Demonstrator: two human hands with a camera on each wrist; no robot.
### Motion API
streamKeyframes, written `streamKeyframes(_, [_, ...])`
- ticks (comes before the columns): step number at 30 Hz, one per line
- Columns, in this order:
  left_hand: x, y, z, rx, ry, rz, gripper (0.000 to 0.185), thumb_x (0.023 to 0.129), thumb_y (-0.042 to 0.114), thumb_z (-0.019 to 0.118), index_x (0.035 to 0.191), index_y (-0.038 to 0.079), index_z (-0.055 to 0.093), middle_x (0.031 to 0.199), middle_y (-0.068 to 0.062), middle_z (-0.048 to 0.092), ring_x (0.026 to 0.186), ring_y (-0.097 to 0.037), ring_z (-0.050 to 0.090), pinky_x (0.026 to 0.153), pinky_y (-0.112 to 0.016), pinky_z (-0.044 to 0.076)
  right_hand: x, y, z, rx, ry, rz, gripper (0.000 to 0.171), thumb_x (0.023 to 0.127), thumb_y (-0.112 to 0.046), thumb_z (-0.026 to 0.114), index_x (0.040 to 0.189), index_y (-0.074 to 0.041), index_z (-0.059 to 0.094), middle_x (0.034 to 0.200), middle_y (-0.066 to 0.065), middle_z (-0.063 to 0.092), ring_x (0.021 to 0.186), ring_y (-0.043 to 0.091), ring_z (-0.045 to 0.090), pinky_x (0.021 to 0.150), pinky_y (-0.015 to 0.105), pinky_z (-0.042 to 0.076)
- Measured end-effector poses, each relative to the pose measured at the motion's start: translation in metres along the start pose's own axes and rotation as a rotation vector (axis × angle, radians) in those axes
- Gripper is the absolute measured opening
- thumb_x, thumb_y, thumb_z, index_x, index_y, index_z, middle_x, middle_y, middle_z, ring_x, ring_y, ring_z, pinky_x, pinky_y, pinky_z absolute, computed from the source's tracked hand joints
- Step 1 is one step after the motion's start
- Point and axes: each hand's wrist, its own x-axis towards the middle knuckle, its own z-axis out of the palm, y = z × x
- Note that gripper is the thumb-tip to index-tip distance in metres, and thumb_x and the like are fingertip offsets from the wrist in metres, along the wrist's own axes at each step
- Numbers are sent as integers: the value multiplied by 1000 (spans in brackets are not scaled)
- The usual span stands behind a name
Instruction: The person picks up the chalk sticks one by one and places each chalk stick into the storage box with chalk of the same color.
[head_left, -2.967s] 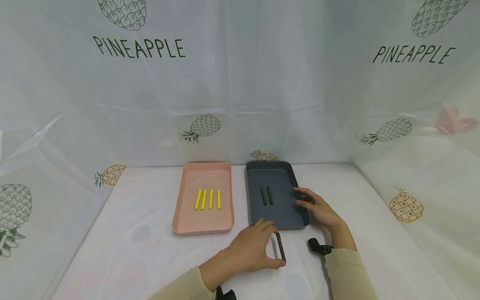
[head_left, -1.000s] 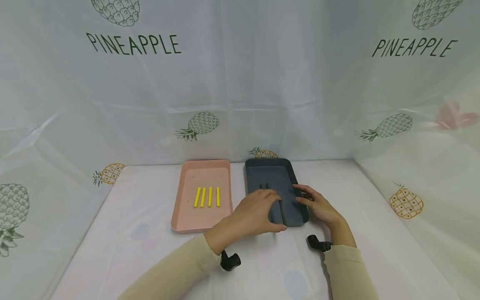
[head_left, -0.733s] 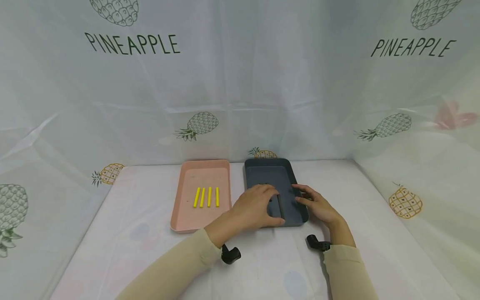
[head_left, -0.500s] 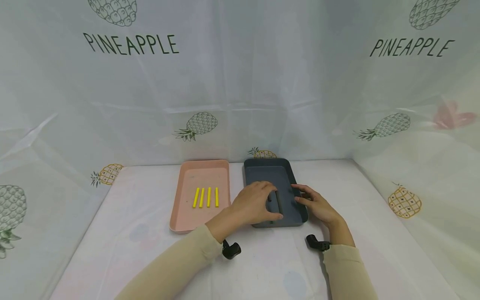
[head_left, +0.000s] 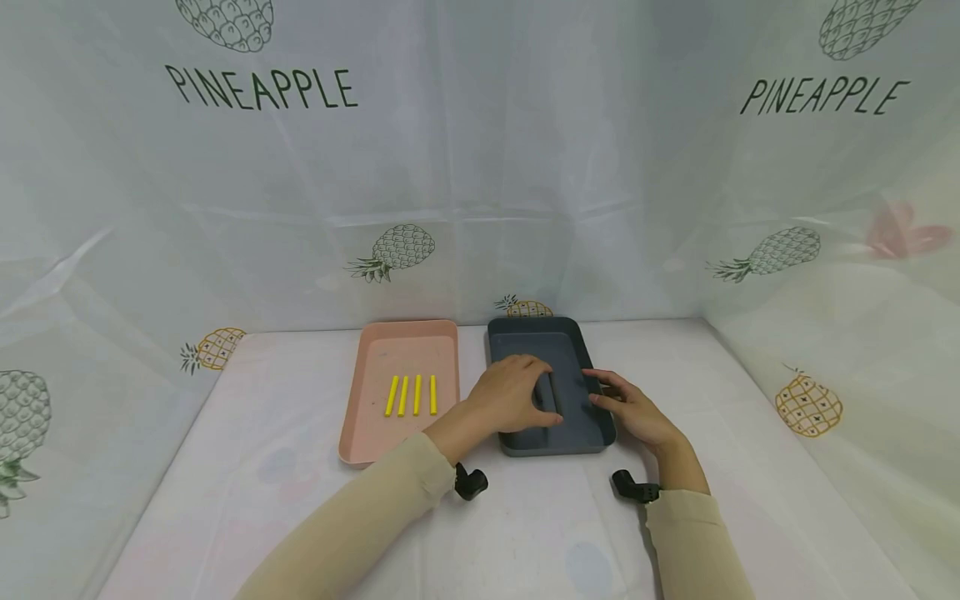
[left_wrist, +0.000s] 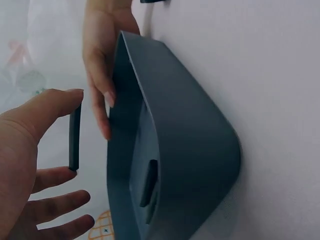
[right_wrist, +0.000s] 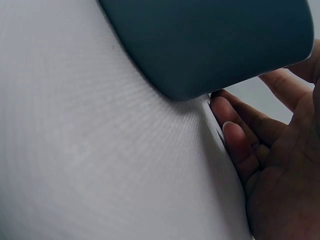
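My left hand [head_left: 508, 396] is over the dark blue-grey tray [head_left: 588, 429]. Between thumb and a fingertip it pinches a slim black stick [left_wrist: 74, 137] by its two ends, and the other fingers are spread. In the left wrist view this stick is above the tray's rim. Two similar dark sticks [left_wrist: 149, 184] lie inside the tray; in the head view my left hand mostly covers them. My right hand [head_left: 637, 417] holds the tray's right rim, thumb and forefinger at the edge. Curled fingers [right_wrist: 237, 142] rest low beside the tray wall in the right wrist view.
A pink tray [head_left: 367, 442] stands just left of the dark one, with several yellow sticks [head_left: 417, 395] side by side in it. White cloth [head_left: 525, 533] covers the table. A pineapple-print curtain [head_left: 480, 167] hangs behind and at both sides.
My left hand has carried the black stick from the table in front of the dark tray forward over it, drifting slightly left lately. The right hand stays at the rim.
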Motion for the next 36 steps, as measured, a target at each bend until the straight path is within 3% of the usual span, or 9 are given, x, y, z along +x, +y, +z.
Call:
streamKeyframes(16, [25,-16,20,18,-21,-47,82,85,68,74,150,22,54,153,-3,55,142,-27,52,116,-45,47,-1,-1,1,-13,5,5,53,105,-29,63,155,-26,47,162,14,40,143,40,42,115,67,36])
streamKeyframes(26, [34,-18,21,50,-53,-53,81,86,67,73,150,22,54,152,-4,55,141,-28,52,117,-45,45,0,0,0,-4,5,4,53,104,-30,63,155,-25,48,161,14,41,142,39,43,114,63,37])
streamKeyframes(36, [44,-19,29,71,-88,-71,81,86,69,72,151,23,53,153,-4,53,142,-29,50,118,-46,44,0,0,0,21,7,20,53,104,-29,64,154,-24,49,162,14,40,144,40,40,117,69,31])
